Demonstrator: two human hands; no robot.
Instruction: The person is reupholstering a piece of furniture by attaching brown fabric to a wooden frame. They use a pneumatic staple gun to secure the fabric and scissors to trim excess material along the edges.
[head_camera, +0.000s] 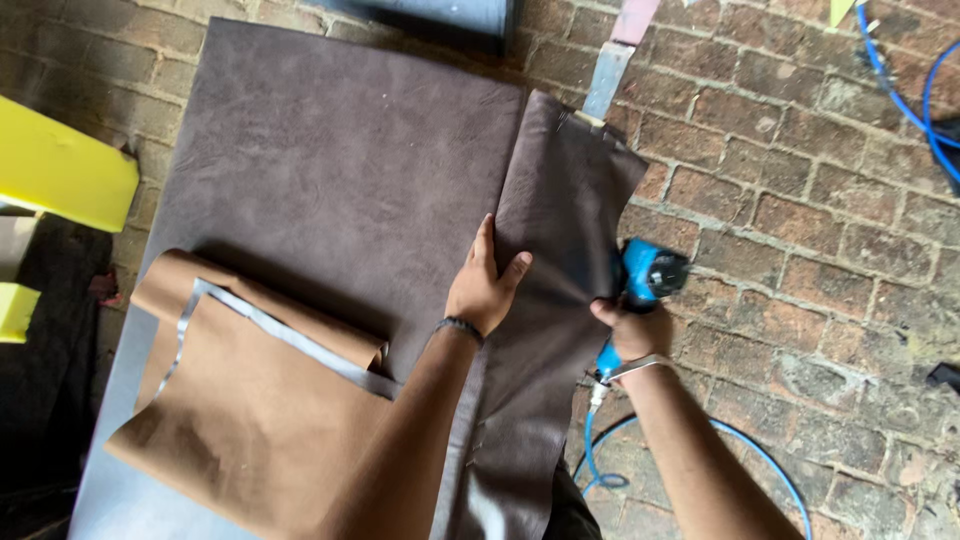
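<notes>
A: Item, left hand (487, 285)?
B: Fingers spread flat, pressing the dark brown leather sheet (350, 170) where it folds over the board's right edge.

A: Right hand (632, 330)?
B: Wrapped around a blue air stapler (645, 280), held against that folded flap; blue hose (700, 440) trails near.

A: Progress?
B: Judged partway: sheet laid and flap turned, but near-left tan backing (250, 420) lies curled back, unfixed.

A: Surface, room?
B: Red brick floor (800, 200); yellow block (60, 170) far left.

Soft even daylight, faint shadows, sharp focus, slight wide-angle edge stretch
</notes>
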